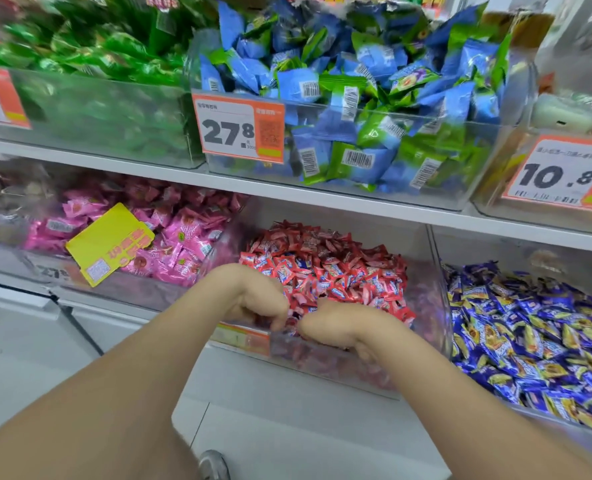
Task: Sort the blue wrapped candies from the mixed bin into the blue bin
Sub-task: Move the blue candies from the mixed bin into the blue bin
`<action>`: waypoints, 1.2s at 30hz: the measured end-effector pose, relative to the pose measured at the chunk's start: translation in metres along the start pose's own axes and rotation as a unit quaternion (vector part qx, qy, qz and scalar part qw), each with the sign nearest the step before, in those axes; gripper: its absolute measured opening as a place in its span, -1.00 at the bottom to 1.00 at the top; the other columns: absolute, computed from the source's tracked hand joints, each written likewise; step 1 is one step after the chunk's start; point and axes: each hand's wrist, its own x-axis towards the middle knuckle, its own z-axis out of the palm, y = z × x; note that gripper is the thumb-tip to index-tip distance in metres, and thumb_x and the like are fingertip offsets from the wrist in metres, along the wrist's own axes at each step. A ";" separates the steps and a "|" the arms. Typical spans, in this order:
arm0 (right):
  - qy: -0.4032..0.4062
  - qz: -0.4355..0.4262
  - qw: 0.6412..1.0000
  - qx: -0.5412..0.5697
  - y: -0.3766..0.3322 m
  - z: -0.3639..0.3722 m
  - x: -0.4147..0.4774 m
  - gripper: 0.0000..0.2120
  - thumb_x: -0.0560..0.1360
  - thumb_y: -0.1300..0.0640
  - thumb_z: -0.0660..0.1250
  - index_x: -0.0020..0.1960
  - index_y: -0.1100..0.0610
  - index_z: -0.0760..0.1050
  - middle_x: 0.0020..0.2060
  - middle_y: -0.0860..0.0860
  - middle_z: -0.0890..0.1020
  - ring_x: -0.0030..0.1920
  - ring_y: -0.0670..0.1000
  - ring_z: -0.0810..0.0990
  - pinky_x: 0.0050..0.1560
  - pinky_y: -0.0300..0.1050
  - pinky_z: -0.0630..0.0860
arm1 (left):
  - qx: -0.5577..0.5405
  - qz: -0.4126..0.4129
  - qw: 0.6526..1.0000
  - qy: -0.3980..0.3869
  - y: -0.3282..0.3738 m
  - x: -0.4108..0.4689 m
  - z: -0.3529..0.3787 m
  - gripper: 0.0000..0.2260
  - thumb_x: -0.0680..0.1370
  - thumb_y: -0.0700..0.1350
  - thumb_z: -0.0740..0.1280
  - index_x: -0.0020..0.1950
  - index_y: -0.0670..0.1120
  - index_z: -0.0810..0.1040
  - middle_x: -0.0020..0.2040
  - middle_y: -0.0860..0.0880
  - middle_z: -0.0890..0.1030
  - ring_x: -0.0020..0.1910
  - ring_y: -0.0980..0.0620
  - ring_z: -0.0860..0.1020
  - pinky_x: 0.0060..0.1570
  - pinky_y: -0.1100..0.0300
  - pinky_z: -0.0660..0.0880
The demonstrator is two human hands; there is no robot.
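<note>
Reaching together into red candies (325, 268): left hand (253, 299) and right hand (336, 327), both curled, fingertips buried; contents of either grip hidden. Blue-candy bin (530, 341) sitting just right.

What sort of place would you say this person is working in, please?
Most likely a shop's pick-and-mix candy aisle: clear bins of wrapped sweets sit on white shelves, and price tags reading 27.8 and 10.8 hang on the bin fronts.

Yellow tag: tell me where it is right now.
In the head view, the yellow tag lies tilted on the pink candies in the lower-left bin, left of the red candy bin where both hands are.
</note>
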 end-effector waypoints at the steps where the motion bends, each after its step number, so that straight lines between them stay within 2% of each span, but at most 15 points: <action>1: -0.002 0.011 0.999 0.032 0.000 0.001 0.000 -0.43 0.63 0.03 0.28 0.57 0.20 0.24 0.46 0.16 0.45 0.13 0.10 0.42 0.05 -0.12 0.44 | -0.036 0.013 0.999 -0.009 0.003 0.001 0.003 -0.76 0.43 -0.54 0.33 -0.21 -0.21 0.48 -0.37 -0.12 0.51 -0.22 -0.05 0.56 -0.14 0.14 0.55; 4: 0.022 0.025 0.989 0.141 0.003 0.002 0.008 -0.19 0.21 0.20 0.39 0.45 0.22 0.30 0.18 0.20 0.57 -0.05 0.11 0.53 -0.15 -0.09 0.47 | -0.090 0.048 0.994 -0.027 0.013 0.010 0.011 -0.76 0.46 -0.58 0.31 -0.14 -0.25 0.51 -0.28 -0.16 0.60 -0.07 -0.12 0.62 0.11 -0.04 0.64; 7: 0.045 0.017 0.962 0.268 0.011 0.003 0.023 -0.06 -0.04 0.29 0.21 0.39 0.23 0.30 -0.06 0.20 0.55 -0.10 0.12 0.51 -0.15 -0.01 0.46 | -0.103 0.059 0.993 -0.018 0.023 0.015 0.016 -0.75 0.48 -0.59 0.28 -0.07 -0.27 0.55 -0.10 -0.22 0.60 -0.15 -0.06 0.60 -0.19 0.14 0.66; 8: 0.050 0.014 0.946 0.321 0.013 0.003 0.025 -0.12 -0.03 0.30 0.19 0.33 0.24 0.35 -0.08 0.20 0.55 -0.13 0.11 0.48 -0.15 -0.03 0.47 | -0.116 0.060 0.991 -0.003 0.026 0.015 0.017 -0.74 0.48 -0.60 0.27 -0.06 -0.27 0.53 -0.08 -0.24 0.58 -0.16 -0.08 0.58 -0.25 0.14 0.62; 10: 0.045 0.008 0.910 0.413 0.011 -0.001 0.020 -0.46 0.06 0.34 0.16 0.04 0.26 0.50 -0.04 0.20 0.54 -0.11 0.10 0.46 -0.18 0.00 0.55 | -0.152 0.064 0.985 0.051 0.031 0.014 0.017 -0.73 0.48 -0.59 0.23 -0.10 -0.24 0.46 -0.17 -0.23 0.53 -0.22 -0.08 0.54 -0.29 0.13 0.56; 12: 0.037 0.003 0.875 0.483 0.009 -0.009 0.017 -0.73 0.24 0.44 0.13 -0.17 0.22 0.47 0.05 0.17 0.51 0.07 0.14 0.50 -0.15 0.18 0.65 | -0.200 0.072 0.972 0.097 0.037 0.015 0.016 -0.71 0.52 -0.58 0.22 -0.14 -0.19 0.40 -0.25 -0.17 0.47 -0.29 -0.01 0.52 -0.32 0.18 0.55; 16: 0.043 -0.019 0.823 0.566 0.013 -0.039 0.018 -0.70 0.42 0.54 0.06 -0.07 0.25 0.46 0.21 0.10 0.38 0.29 0.20 0.47 0.05 0.40 0.64 | -0.324 0.126 0.921 0.176 0.044 0.030 0.008 -0.76 0.52 -0.40 0.45 0.02 -0.24 0.42 -0.16 -0.17 0.58 -0.04 -0.12 0.67 0.19 -0.06 0.64; 19: 0.052 -0.047 0.802 0.594 0.018 -0.060 0.015 -0.66 0.46 0.58 0.19 0.16 0.31 0.44 0.31 0.16 0.36 0.21 0.27 0.53 0.03 0.35 0.68 | -0.337 0.178 0.900 0.210 0.040 0.045 -0.004 -0.41 0.40 -0.14 0.65 0.30 -0.26 0.46 0.10 -0.19 0.69 0.02 -0.11 0.74 0.14 -0.11 0.66; 20: 0.060 -0.055 0.809 0.582 0.021 -0.065 0.015 -0.58 0.47 0.58 0.27 0.28 0.32 0.39 0.33 0.20 0.37 0.14 0.29 0.60 -0.01 0.31 0.70 | -0.303 0.182 0.908 0.226 0.039 0.047 -0.007 -0.31 0.34 -0.02 0.68 0.34 -0.20 0.47 0.16 -0.15 0.68 0.02 -0.10 0.74 0.10 -0.09 0.68; 22: 0.097 -0.052 0.862 0.495 0.030 -0.070 0.017 -0.44 0.51 0.51 0.36 0.43 0.29 0.26 0.37 0.24 0.39 -0.05 0.27 0.73 -0.08 0.21 0.73 | -0.168 0.164 0.933 0.273 0.036 0.051 -0.011 -0.18 0.23 0.18 0.67 0.38 -0.09 0.49 0.23 -0.09 0.65 0.09 -0.08 0.70 0.15 -0.08 0.65; 24: 0.133 -0.038 0.918 0.372 0.037 -0.070 0.015 -0.39 0.54 0.43 0.42 0.48 0.23 0.22 0.43 0.19 0.36 -0.22 0.29 0.77 -0.18 0.15 0.73 | -0.006 0.149 0.940 0.308 0.037 0.046 -0.011 -0.23 0.33 0.11 0.66 0.44 -0.08 0.46 0.33 -0.11 0.57 0.26 -0.13 0.59 0.31 -0.01 0.55; 28: 0.165 -0.050 0.958 0.230 0.044 -0.071 0.010 -0.41 0.50 0.31 0.50 0.43 0.09 0.32 0.36 0.19 0.39 -0.31 0.31 0.75 -0.28 0.14 0.72 | 0.129 0.166 0.915 0.343 0.033 0.041 -0.010 -0.32 0.43 -0.11 0.63 0.47 -0.08 0.41 0.38 -0.21 0.38 0.31 -0.23 0.51 0.35 0.11 0.45; 31: 0.231 -0.078 0.967 0.076 0.049 -0.067 0.002 -0.37 0.51 0.18 0.52 0.51 -0.01 0.39 0.33 0.16 0.41 -0.28 0.24 0.76 -0.35 0.05 0.71 | 0.176 0.175 0.913 0.322 0.029 0.036 -0.012 -0.31 0.36 -0.05 0.67 0.40 -0.05 0.43 0.30 -0.16 0.47 0.21 -0.22 0.56 0.27 -0.03 0.54; 34: 0.321 -0.115 0.929 -0.144 0.056 -0.060 -0.006 -0.53 0.50 0.10 0.48 0.39 -0.01 0.50 0.18 0.17 0.60 0.08 0.28 0.67 0.05 0.16 0.67 | 0.216 0.164 0.908 0.320 0.025 0.030 -0.015 -0.39 0.36 -0.03 0.66 0.32 0.03 0.48 0.22 -0.07 0.58 0.14 -0.16 0.60 0.15 -0.10 0.60; 36: 0.360 -0.115 0.905 -0.193 0.056 -0.058 -0.009 -0.68 0.50 0.16 0.44 0.24 0.04 0.55 0.03 0.15 0.64 0.09 0.30 0.64 0.03 0.12 0.62 | 0.230 0.170 0.896 0.340 0.023 0.029 -0.017 -0.51 0.44 -0.20 0.54 0.31 0.06 0.50 0.21 -0.06 0.57 0.14 -0.15 0.60 0.13 -0.06 0.60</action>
